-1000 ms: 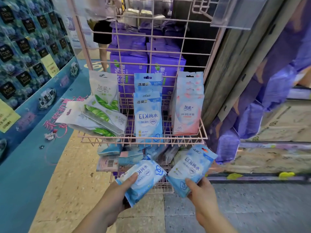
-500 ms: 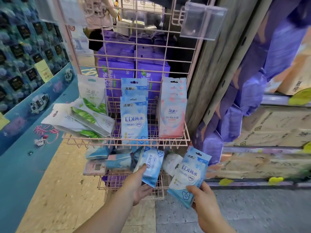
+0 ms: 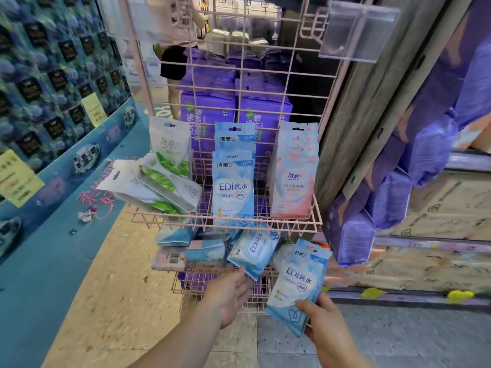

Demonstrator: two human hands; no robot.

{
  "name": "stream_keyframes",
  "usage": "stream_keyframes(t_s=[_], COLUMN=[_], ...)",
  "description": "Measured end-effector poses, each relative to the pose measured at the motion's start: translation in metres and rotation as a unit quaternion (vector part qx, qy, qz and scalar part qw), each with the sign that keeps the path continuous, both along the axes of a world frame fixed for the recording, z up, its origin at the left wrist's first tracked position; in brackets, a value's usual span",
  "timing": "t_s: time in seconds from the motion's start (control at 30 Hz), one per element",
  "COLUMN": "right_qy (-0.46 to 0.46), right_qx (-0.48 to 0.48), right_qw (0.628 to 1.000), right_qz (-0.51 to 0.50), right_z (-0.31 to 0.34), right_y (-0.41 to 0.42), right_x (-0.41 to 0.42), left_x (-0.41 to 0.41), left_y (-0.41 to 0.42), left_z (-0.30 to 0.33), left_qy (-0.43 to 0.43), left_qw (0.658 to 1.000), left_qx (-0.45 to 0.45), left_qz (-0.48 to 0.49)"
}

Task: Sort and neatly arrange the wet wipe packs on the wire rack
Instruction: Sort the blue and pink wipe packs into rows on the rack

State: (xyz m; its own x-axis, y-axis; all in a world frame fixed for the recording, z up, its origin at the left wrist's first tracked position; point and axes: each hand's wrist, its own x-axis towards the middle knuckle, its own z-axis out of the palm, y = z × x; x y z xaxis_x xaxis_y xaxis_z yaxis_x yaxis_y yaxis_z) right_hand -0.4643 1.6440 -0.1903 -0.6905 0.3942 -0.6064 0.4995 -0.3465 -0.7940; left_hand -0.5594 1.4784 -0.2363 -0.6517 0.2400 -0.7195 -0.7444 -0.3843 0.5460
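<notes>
My right hand (image 3: 328, 329) grips a blue EDI pack (image 3: 299, 284) by its lower corner, thumb on the face, pack upright and tilted slightly right, in front of the lower shelf (image 3: 212, 286). My left hand (image 3: 230, 294) is loosely open, fingertips just touching the bottom corner of a second blue pack (image 3: 252, 251); that one leans on the lower shelf, no longer clasped as it was half a second ago. Whether the fingers have let go fully I cannot tell. A second back both packs were in my hands, lower down and clear of the rack

Both packs: pale blue film, white cloud print, dark blue "EDI" lettering, darker band at the bottom. The held one shows a hang-hole header at the top

Pink wire rack (image 3: 239, 75), two shelves. Upper basket (image 3: 316, 216): left, white-and-green packs (image 3: 159, 181) toppled in a loose heap, one upright behind; middle, blue EDI packs (image 3: 233, 187) upright in a row front to back; right, pink packs (image 3: 293, 176) upright, also in a row. Lower shelf: a jumble of blue packs lying flat, a pink pack with its barcode up (image 3: 170, 258) at the left edge. Purple boxes (image 3: 210, 112) are stacked behind the grid
</notes>
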Motion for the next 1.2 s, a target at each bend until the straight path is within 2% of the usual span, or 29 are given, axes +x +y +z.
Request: stream_keyframes(t_s=[0.3,0.4,0.57,0.63,0.7,0.77,0.87,0.97,1.2], right_qy=[-0.006,0.013,0.032,0.034,0.043,0.050,0.027,0.016,0.025], right_qx=[0.000,-0.017,-0.085,-0.093,-0.091,-0.060,0.078,0.196,0.272], right_qw=[1.000,0.999,0.986,0.977,0.977,0.987,0.993,0.970,0.955], right_qz=[0.006,0.031,0.138,0.190,0.190,0.143,0.082,0.142,0.114], right_z=[-0.002,0.000,0.002,0.002,0.007,0.012,0.014,0.013,0.003], right_y=[-0.016,-0.017,-0.035,-0.050,-0.065,-0.076,-0.079,-0.079,-0.108], right_x=[-0.006,-0.006,-0.010,-0.017,-0.027,-0.041,-0.061,-0.073,-0.085], left_x=[0.001,0.004,0.019,0.023,0.021,0.016,0.009,0.007,0.016], left_y=[-0.007,-0.024,-0.045,-0.051,-0.066,-0.089,-0.131,-0.165,-0.196], left_z=[0.007,0.011,0.025,0.030,0.037,0.048,0.059,0.063,0.066], left_qy=[0.085,0.113,0.131,0.159,0.187,0.208,0.214,0.218,0.204], left_qw=[0.986,0.976,0.954,0.953,0.955,0.956,0.961,0.965,0.970], left_qx=[-0.043,-0.095,-0.034,-0.035,-0.040,-0.047,-0.065,-0.077,-0.069], left_qz=[-0.138,-0.159,-0.268,-0.255,-0.228,-0.199,-0.161,-0.123,-0.117])
